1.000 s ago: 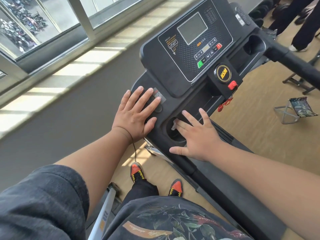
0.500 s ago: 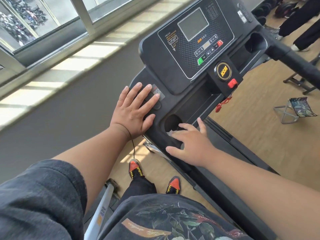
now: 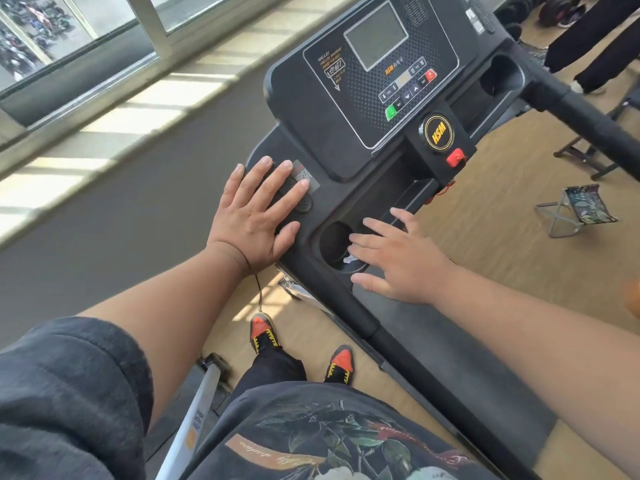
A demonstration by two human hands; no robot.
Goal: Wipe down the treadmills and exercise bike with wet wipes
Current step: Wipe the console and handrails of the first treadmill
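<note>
A black treadmill console [image 3: 349, 109] fills the upper middle of the head view, with a grey screen, buttons and a red safety key. My left hand [image 3: 256, 216] lies flat with spread fingers on the console's left corner. My right hand [image 3: 398, 258] is spread flat over the left cup holder [image 3: 334, 244], and a bit of white wet wipe [image 3: 349, 259] shows under its fingers. The black left handrail [image 3: 398, 344] runs down from the console toward me.
A grey wall and a sunlit window sill lie to the left. A small folding stool [image 3: 578, 209] stands on the wooden floor at right. Another person's dark trouser legs [image 3: 595, 46] are at the top right. My feet in orange shoes [image 3: 341, 363] stand beside the treadmill.
My right hand's fingers have spread and reached forward over the cup holder again after curling back. My left hand has stayed flat on the console corner.
</note>
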